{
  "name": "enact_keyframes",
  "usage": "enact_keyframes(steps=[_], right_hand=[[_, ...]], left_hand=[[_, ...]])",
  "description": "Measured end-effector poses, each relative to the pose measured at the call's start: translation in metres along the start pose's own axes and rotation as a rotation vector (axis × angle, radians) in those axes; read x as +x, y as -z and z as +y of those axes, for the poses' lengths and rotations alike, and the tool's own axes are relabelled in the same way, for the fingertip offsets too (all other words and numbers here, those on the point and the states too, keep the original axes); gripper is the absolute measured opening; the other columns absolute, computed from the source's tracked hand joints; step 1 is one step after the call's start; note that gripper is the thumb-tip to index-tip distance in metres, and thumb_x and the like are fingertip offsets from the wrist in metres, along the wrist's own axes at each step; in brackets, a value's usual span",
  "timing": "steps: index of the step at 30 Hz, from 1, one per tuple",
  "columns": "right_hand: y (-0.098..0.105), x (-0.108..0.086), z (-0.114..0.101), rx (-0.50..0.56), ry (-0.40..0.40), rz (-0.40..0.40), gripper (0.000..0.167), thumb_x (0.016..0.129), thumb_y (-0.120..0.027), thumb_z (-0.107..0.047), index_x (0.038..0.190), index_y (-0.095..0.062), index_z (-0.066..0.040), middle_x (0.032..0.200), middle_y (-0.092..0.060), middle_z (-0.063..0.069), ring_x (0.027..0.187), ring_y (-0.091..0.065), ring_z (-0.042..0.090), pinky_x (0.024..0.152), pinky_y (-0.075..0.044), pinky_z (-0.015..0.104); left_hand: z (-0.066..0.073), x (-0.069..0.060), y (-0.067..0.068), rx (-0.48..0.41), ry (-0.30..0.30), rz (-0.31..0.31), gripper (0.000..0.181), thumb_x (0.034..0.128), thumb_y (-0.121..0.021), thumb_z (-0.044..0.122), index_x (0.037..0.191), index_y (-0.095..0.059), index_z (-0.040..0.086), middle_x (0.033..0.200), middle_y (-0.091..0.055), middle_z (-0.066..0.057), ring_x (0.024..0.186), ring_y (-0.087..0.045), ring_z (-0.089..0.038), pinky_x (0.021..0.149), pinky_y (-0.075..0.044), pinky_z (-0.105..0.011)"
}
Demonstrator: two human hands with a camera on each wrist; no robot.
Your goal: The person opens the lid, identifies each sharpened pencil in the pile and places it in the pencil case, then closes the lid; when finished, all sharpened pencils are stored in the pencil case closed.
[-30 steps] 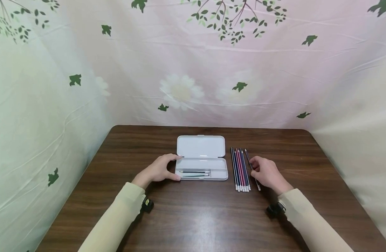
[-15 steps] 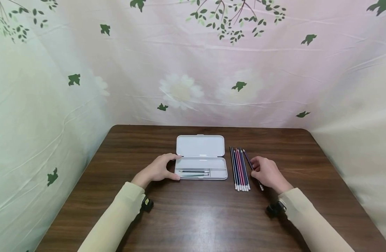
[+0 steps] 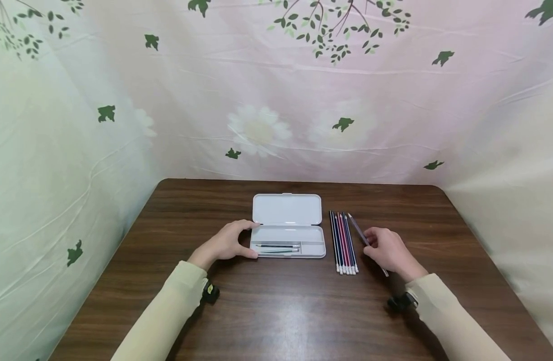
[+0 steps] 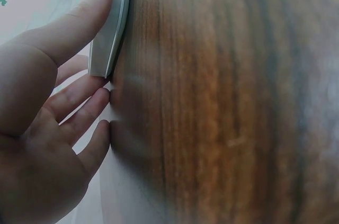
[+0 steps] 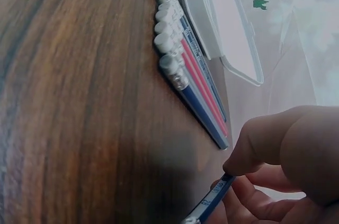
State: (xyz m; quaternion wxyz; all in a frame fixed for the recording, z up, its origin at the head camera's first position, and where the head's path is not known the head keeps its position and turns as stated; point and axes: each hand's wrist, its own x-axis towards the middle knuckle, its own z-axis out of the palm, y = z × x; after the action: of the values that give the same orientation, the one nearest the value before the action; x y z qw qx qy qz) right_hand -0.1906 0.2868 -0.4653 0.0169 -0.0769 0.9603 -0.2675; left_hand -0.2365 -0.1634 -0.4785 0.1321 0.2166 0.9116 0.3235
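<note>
A white pencil case (image 3: 287,209) lies on the table with its lid folded back; two pencils (image 3: 278,246) rest in its front compartment. My left hand (image 3: 224,243) holds the case's left end, thumb at the front edge and index finger near the hinge. In the left wrist view the thumb lies against the case's wall (image 4: 111,44). Between thumb and fingers, my right hand (image 3: 390,250) pinches a dark pencil (image 5: 212,197), slanted, eraser end toward me. Just left of it lies a row of several dark and red pencils (image 3: 344,245), white erasers facing me.
The dark wooden table (image 3: 276,311) has rounded far corners. A pale cloth (image 3: 285,100) printed with leaves and flowers hangs behind it and along both sides. Each wrist wears a small black camera, such as the one on the right (image 3: 402,302).
The right hand has shifted slightly right and toward me. The pinched pencil now slants more, its eraser end swung right, and appears slightly raised. The left hand and case have stayed put.
</note>
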Motion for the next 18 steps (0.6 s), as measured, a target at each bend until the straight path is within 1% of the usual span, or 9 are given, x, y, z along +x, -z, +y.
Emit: enact_keyframes(steps=[4, 10, 18], right_hand=[[0.000, 0.000, -0.003, 0.004, 0.030, 0.026, 0.029, 0.089, -0.073, -0.006, 0.116, -0.069, 0.003, 0.099, -0.073, 0.013, 0.091, -0.069, 0.027, 0.079, -0.058, 0.048], [0.001, 0.004, -0.014, 0.013, 0.111, 0.078, 0.025, 0.088, -0.072, -0.001, 0.113, -0.072, -0.002, 0.098, -0.074, 0.009, 0.088, -0.067, 0.024, 0.079, -0.056, 0.044], [-0.010, 0.010, -0.024, 0.024, 0.241, 0.114, 0.023, 0.089, -0.071, 0.001, 0.111, -0.074, -0.005, 0.100, -0.073, 0.007, 0.085, -0.066, 0.018, 0.076, -0.057, 0.040]], left_hand=[[0.000, -0.001, 0.000, 0.000, 0.006, -0.001, 0.085, 0.0783, -0.095, 0.038, 0.151, -0.057, 0.015, 0.156, -0.053, -0.009, 0.147, -0.045, -0.029, 0.122, -0.035, -0.051], [-0.001, 0.000, 0.000, -0.001, -0.007, -0.002, 0.085, 0.0788, -0.095, 0.037, 0.151, -0.057, 0.014, 0.155, -0.054, -0.009, 0.146, -0.046, -0.028, 0.122, -0.036, -0.050], [0.001, -0.001, 0.001, 0.000, 0.001, -0.005, 0.085, 0.0796, -0.094, 0.035, 0.152, -0.056, 0.013, 0.156, -0.053, -0.010, 0.147, -0.045, -0.029, 0.122, -0.036, -0.050]])
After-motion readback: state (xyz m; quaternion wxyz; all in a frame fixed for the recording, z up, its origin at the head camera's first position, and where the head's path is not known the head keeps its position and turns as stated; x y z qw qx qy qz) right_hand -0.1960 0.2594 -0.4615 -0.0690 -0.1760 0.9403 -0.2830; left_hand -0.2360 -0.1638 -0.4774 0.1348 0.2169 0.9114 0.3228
